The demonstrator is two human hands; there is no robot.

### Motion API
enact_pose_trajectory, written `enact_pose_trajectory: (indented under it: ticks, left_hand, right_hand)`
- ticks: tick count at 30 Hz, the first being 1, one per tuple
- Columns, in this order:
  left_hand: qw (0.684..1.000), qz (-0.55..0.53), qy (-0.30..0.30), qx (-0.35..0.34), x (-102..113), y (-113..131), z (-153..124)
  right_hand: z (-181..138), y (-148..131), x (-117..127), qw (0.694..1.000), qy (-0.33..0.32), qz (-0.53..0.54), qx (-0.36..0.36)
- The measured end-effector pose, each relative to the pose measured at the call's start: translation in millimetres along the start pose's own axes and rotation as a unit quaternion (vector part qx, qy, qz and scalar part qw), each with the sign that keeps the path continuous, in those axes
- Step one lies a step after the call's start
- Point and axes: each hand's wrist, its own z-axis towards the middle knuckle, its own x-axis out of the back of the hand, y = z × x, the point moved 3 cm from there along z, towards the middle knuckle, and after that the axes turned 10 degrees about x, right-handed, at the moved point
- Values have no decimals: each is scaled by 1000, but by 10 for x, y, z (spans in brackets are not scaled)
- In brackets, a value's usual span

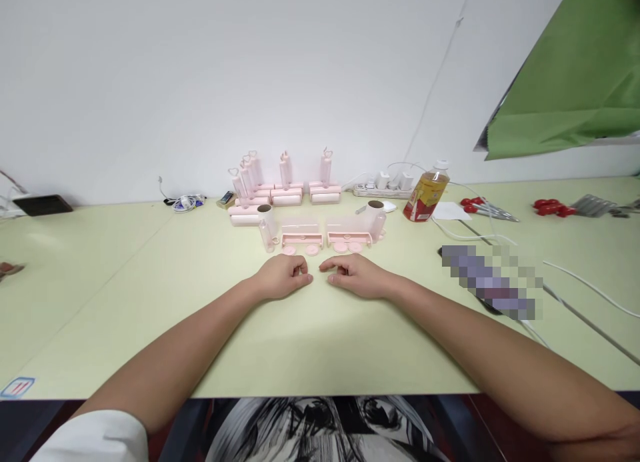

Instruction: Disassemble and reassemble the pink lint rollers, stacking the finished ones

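Note:
My left hand rests on the pale green table, fingers curled loosely under with nothing visible in them. My right hand lies beside it, palm down, fingers bent and slightly apart, holding nothing. Just beyond my fingertips lie small pink round caps and two pink trays. Paper rolls stand by the trays. Assembled pink lint rollers stand in rows further back.
A bottle of yellow liquid leans at right near a power strip. Red-handled scissors, white cables and a blurred dark object lie to the right. A dark device sits far left.

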Motion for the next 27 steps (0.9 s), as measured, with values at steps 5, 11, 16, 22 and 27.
enact_pose_trajectory:
  ticks: [5, 11, 16, 22, 27]
  left_hand:
    - [1000, -8, 3, 0, -4, -2, -9]
    - [1000, -6, 0, 0, -5, -16, -11]
    - [1000, 0, -9, -5, -22, -23, 6]
    - [999, -23, -19, -35, 61, 55, -61]
    - [985, -49, 163, -22, 640, 109, -92]
  right_hand:
    - [4, 4, -7, 1000, 1, 1, 4]
    - [6, 3, -14, 1000, 4, 8, 1]
    - [-4, -1, -5, 1000, 2, 10, 2]
    - [-7, 15, -4, 1000, -1, 4, -3]
    - [2, 33, -13, 1000, 1, 2, -4]
